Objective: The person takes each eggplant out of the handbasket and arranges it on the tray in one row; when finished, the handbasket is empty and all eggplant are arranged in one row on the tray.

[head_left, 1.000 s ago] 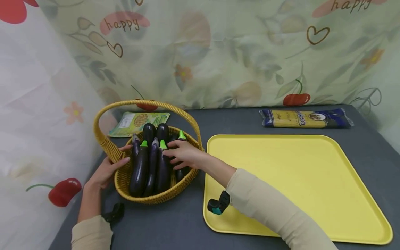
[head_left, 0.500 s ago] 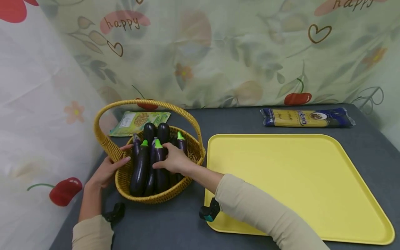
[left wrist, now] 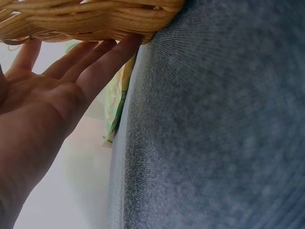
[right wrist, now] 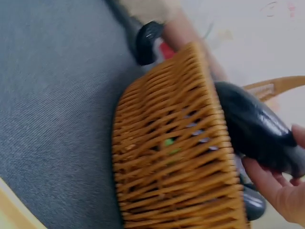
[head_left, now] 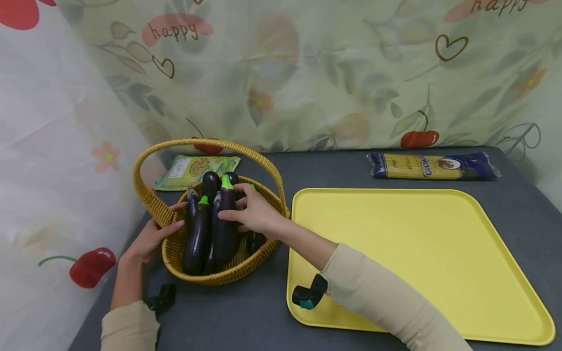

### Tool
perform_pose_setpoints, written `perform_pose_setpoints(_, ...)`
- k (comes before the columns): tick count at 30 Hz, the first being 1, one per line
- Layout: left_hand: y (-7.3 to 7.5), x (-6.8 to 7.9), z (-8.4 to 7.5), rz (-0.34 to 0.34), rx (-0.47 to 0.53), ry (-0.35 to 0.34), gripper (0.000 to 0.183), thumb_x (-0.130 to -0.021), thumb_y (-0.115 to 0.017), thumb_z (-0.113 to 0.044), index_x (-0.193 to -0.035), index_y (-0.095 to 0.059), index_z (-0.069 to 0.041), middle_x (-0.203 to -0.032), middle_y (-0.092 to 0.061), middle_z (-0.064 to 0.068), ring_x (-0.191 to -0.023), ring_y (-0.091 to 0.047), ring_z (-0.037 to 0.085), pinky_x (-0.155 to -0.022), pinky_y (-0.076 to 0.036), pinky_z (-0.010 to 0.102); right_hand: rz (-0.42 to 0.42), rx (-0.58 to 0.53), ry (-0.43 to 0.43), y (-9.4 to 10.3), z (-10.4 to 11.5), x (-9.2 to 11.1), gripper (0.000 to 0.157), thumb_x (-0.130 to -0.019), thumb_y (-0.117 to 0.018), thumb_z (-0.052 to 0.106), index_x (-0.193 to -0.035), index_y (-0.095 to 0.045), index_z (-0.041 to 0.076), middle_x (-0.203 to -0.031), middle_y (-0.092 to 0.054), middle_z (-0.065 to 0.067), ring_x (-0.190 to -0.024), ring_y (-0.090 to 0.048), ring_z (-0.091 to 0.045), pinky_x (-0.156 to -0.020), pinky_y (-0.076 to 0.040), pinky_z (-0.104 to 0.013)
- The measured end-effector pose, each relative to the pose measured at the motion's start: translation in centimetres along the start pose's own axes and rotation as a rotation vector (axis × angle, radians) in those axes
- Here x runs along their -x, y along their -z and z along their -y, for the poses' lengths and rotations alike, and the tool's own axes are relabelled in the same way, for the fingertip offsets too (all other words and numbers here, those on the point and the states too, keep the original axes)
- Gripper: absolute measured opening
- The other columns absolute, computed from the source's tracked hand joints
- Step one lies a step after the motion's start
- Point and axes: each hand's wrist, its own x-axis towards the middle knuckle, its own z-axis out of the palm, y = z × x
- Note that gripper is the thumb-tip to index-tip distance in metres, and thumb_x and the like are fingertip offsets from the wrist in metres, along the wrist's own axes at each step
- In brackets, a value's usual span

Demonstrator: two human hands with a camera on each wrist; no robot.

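Observation:
A yellow wicker basket (head_left: 228, 279) with a tall handle holds several dark purple eggplants, some with green caps. My right hand (head_left: 261, 214) grips one green-capped eggplant (head_left: 225, 239) around its upper part, thumb on the near side. In the right wrist view, this eggplant (right wrist: 255, 129) slants above the rim of the basket (right wrist: 176, 152), between thumb and fingers. At the left side, my left hand (head_left: 151, 239) holds the basket near the handle's base, thumb at the rim. Its fingers lie against the outer wicker wall in the left wrist view.
A yellow tray (head_left: 408, 258) lies right of the basket on the dark grey cloth (head_left: 228, 317). A pasta packet (head_left: 432, 166) lies behind the tray. A green packet (head_left: 175, 178) lies behind the basket. Printed curtains (head_left: 307, 87) enclose the back and left.
My right hand reached onto the green-capped eggplant, took hold of it and raised its capped end away from me. The left hand has stayed on the basket.

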Motion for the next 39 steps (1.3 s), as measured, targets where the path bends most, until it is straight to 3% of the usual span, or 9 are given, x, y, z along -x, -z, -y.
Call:
perform_pose_setpoints(9,0.1,0.0,0.0,0.004,-0.011,-0.001,0.049,-0.098,-0.054,-0.013,-0.145,-0.040,-0.014,-0.128,-0.044,0.001,-0.105,-0.054,0.009,-0.081,-0.050,0.029,0.110,-0.123,0.041,2.2,0.7,2.8,0.070,-0.091,-0.067,0.014,-0.148,-0.026,0.015,-0.124,-0.052,-0.016,-0.098,-0.063,-0.024,-0.077,-0.053,-0.039)
perform_pose_setpoints(19,0.2,-0.1,0.2,0.009,-0.013,0.002,0.048,-0.099,-0.052,-0.012,-0.145,-0.040,-0.016,-0.129,-0.042,0.003,-0.106,-0.053,0.010,-0.082,-0.050,0.029,0.311,-0.106,0.030,4.6,-1.1,6.6,0.070,-0.091,-0.066,0.015,-0.148,-0.026,0.012,-0.124,-0.054,-0.015,-0.101,-0.062,-0.026,-0.081,-0.051,-0.043)
perform_pose_setpoints(28,0.3,-0.1,0.2,-0.001,-0.022,0.016,0.048,-0.099,-0.052,-0.011,-0.145,-0.041,-0.017,-0.128,-0.045,0.001,-0.105,-0.054,0.010,-0.081,-0.050,0.029,0.317,-0.102,0.019,7.4,-2.8,8.8,0.080,-0.087,-0.071,0.023,-0.149,-0.023,0.007,-0.128,-0.050,-0.016,-0.104,-0.060,-0.027,-0.082,-0.050,-0.043)
perform_pose_setpoints(39,0.2,0.0,0.2,-0.013,-0.016,0.038,0.049,-0.098,-0.054,-0.013,-0.145,-0.040,-0.018,-0.129,-0.042,0.003,-0.104,-0.054,0.010,-0.081,-0.050,0.029,0.300,-0.195,0.095,12.2,-2.2,9.7,0.083,-0.087,-0.072,0.021,-0.147,-0.019,0.002,-0.132,-0.045,-0.024,-0.105,-0.059,-0.030,-0.085,-0.049,-0.047)
